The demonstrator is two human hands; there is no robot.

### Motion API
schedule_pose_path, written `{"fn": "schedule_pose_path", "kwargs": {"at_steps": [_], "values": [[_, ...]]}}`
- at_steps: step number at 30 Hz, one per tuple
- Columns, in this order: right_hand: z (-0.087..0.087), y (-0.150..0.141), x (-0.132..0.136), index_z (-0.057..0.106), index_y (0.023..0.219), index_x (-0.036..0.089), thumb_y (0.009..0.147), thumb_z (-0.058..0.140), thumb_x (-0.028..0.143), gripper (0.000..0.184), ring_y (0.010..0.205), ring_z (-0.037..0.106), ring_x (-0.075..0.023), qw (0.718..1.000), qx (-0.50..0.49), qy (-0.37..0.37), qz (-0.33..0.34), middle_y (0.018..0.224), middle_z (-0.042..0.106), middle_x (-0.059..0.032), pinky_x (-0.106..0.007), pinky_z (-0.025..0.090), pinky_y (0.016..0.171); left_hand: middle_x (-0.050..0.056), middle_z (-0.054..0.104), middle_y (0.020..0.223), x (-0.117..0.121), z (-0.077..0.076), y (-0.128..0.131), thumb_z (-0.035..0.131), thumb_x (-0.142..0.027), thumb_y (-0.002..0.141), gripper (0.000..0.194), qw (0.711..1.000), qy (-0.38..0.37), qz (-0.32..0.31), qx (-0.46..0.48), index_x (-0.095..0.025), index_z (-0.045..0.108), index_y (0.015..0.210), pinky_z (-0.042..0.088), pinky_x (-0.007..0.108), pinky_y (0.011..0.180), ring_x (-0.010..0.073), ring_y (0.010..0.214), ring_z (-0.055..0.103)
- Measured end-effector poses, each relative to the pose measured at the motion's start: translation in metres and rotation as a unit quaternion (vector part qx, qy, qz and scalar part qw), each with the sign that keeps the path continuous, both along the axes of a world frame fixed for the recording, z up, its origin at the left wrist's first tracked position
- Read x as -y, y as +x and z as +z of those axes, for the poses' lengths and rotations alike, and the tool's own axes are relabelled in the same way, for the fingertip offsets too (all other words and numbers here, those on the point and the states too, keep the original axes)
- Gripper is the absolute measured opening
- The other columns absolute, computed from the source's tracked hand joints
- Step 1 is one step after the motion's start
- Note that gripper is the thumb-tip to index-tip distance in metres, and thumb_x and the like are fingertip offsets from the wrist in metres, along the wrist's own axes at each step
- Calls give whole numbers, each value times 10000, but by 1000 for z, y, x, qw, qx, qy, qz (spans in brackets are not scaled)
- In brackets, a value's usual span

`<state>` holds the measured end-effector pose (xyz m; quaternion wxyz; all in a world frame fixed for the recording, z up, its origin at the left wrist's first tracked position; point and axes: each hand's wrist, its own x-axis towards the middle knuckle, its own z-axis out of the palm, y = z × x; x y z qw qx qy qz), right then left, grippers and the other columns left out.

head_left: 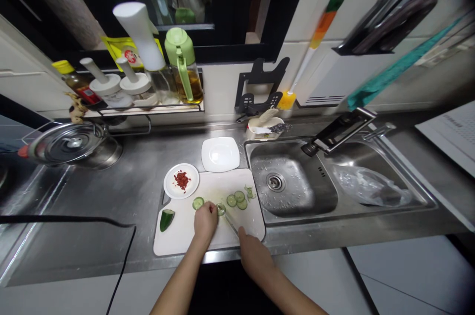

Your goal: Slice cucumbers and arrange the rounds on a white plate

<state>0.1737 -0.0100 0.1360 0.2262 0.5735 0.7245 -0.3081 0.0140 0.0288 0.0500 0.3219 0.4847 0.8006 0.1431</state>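
Counter (pixel 137 201): one, carrying one cutting board (pixel 176 242)
Plates: two; squarish plate (pixel 220 154) is sitting behind the board, round plate (pixel 170 190) overlapping its corner
Right hand (pixel 256 253): grip is clasping one knife (pixel 231 224)
Left hand (pixel 205 223): bunching beside one cucumber slice (pixel 221 210); cannot tell whether grip is pinching it
Cucumber chunk (pixel 166 219): one, lying board-left
Cucumber slices (pixel 232 201): five, lying across the board

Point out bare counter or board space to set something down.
Free: counter between pot and cutting board; board between cucumber chunk and left hand. Crowded: board's right half, with right hand, knife and cucumber slices.
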Motion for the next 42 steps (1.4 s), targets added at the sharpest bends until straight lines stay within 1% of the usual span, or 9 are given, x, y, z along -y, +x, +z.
{"fn": "schedule_pose_path", "kwargs": {"at_steps": [4,10,16,22,25,30,35,38,42], "values": [[0,-1,-1,409,1352,55,808,292,-41,565,996,639,-235,1000,1,-10,-1,1045,670,-198,-289,466,806,47,660,695,0,0,-1,477,-214,832,200,1000,-2,-2,1,-176,627,706,315,241,618,146,657,571],[5,-5,-2,423,1330,74,806,283,-39,554,1016,629,-242,1000,2,-18,-10,1063,668,-178,-302,470,798,48,662,698,0,0,-1,477,-232,836,205,1000,0,-3,3,-180,628,708,314,246,618,148,655,568],[4,-11,-5,420,1332,36,792,283,-51,563,1015,626,-253,999,-22,-22,-18,1083,658,-209,-323,463,834,59,675,724,-1,-1,0,481,-240,843,212,1000,-5,-2,0,-176,641,719,324,246,627,157,684,587],[2,-13,-4,371,1377,56,769,284,-58,625,1030,624,-232,998,-18,-43,-33,1100,662,-185,-307,464,837,66,680,731,-1,2,1,482,-231,837,207,1000,-4,-1,0,-177,652,734,336,248,634,162,691,594],[2,-8,0,343,1395,43,771,285,-57,635,1051,615,-243,998,-12,-49,-25,1124,648,-196,-315,465,843,61,675,723,0,1,1,479,-222,834,205,1000,-1,2,3,-175,652,734,341,246,638,157,684,593],[-1,8,10,323,1412,54,757,307,-76,668,1039,621,-243,998,1,-56,-13,1100,658,-192,-310,464,833,47,666,719,2,-5,1,471,-210,826,198,1000,27,-7,11,-177,635,721,355,242,657,150,688,584],[-3,17,11,352,1398,84,745,333,-89,675,1024,627,-239,998,18,-56,-11,1088,667,-167,-297,463,813,40,664,757,8,-5,0,444,-222,827,202,995,87,-32,36,-188,626,746,394,251,717,159,744,590],[-7,19,12,338,1410,75,746,333,-86,683,1045,619,-246,998,18,-53,-6,1096,664,-170,-301,455,829,45,668,794,12,-3,-5,439,-249,830,205,992,117,-12,49,-193,631,781,414,260,748,167,770,598],[-16,21,14,333,1414,59,752,353,-72,675,1036,622,-249,999,6,-41,-7,1069,669,-178,-306,450,831,35,665,787,17,-1,-20,448,-307,831,207,990,127,50,40,-203,623,794,423,260,745,166,744,595]]}}
